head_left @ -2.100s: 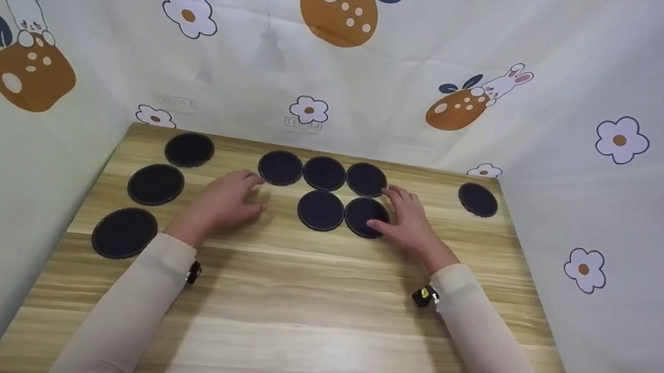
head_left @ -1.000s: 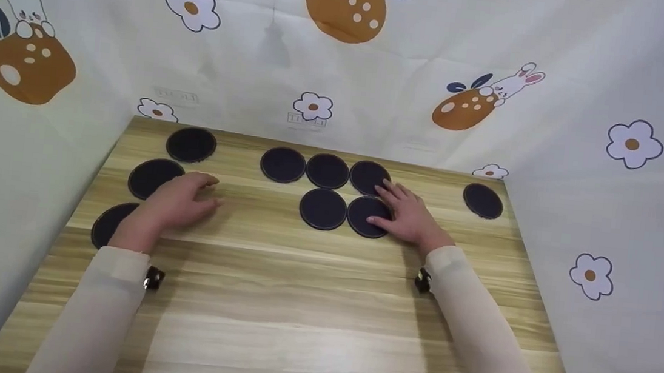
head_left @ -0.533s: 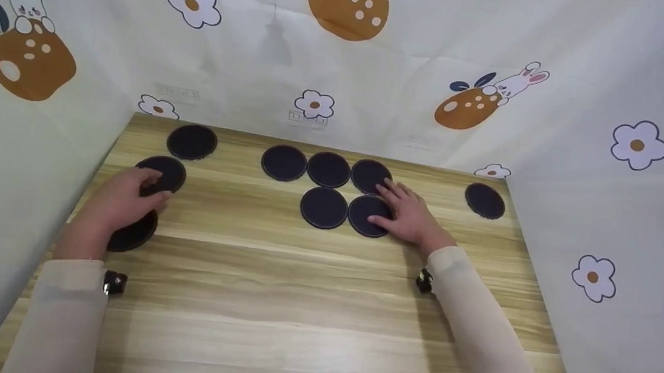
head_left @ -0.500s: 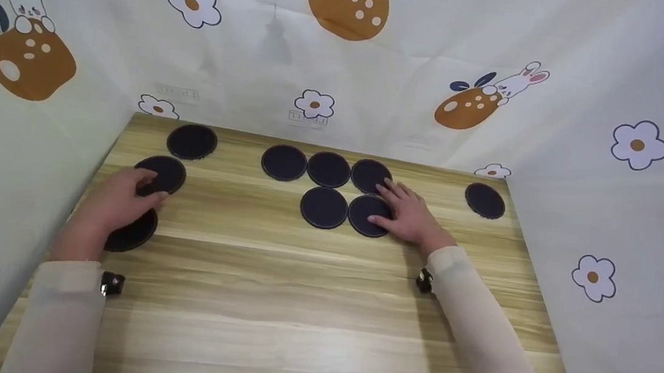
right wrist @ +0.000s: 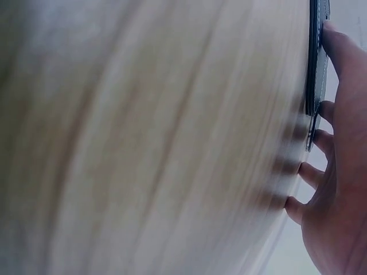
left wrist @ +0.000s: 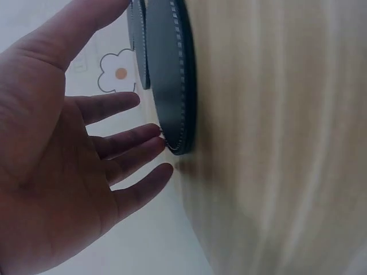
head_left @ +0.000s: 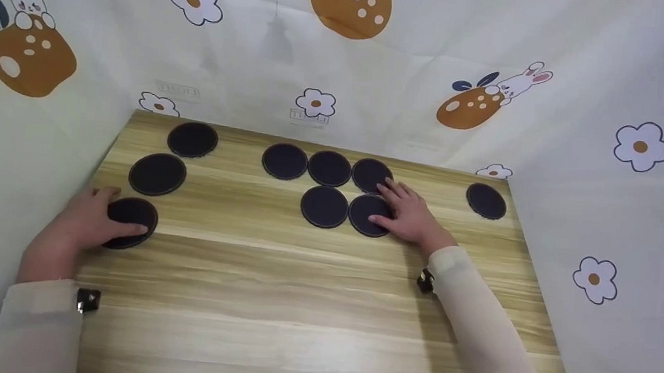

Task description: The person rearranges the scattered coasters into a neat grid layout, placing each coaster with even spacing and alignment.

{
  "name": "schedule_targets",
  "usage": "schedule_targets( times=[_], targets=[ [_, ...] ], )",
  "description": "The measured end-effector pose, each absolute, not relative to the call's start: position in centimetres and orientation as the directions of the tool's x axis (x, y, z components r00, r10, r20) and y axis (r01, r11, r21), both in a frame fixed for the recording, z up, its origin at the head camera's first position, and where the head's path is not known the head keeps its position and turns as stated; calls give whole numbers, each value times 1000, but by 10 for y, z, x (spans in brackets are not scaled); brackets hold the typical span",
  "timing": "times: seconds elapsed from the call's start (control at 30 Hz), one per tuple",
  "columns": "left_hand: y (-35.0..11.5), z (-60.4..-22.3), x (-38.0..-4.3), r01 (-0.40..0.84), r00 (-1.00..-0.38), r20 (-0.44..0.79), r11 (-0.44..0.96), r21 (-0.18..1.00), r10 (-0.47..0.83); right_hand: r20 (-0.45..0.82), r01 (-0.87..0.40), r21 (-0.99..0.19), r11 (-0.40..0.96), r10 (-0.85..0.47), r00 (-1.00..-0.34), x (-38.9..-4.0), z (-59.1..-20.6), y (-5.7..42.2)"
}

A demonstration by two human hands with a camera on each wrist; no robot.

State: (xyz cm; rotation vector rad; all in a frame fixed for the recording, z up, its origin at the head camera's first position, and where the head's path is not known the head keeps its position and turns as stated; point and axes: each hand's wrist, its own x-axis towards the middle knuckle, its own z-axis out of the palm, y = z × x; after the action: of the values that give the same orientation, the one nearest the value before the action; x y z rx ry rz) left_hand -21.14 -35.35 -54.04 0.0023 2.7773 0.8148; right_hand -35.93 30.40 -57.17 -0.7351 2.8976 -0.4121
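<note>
The left hand has moved down to the nearest black, round, leather-look disc, at the left of the wood-grain table — fingers spread, gripping nothing, thumb over it. The disc looks light, stiff, smooth; opposite edges should suit a pinch. The left wrist view shows rim thickness the head view barely gives. The right hand splays over two black discs, gripping neither.

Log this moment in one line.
left hand: at front-left coaster, contact unclear | right hand: rests on center coasters | lone coaster: far right
</note>
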Motion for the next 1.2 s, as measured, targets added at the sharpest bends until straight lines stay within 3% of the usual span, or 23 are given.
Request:
schedule_targets(
  times=[0.5,1.2],
  targets=[
    [-350,-548,-196,0,-989,-130,862,506,77,-43,-459,-291,839,-491,-870,-359,-572,304],
    [-351,-558,-205,47,-994,-69,906,421,84,-54,-445,-282,850,-477,-877,-359,-574,304]
  ],
)
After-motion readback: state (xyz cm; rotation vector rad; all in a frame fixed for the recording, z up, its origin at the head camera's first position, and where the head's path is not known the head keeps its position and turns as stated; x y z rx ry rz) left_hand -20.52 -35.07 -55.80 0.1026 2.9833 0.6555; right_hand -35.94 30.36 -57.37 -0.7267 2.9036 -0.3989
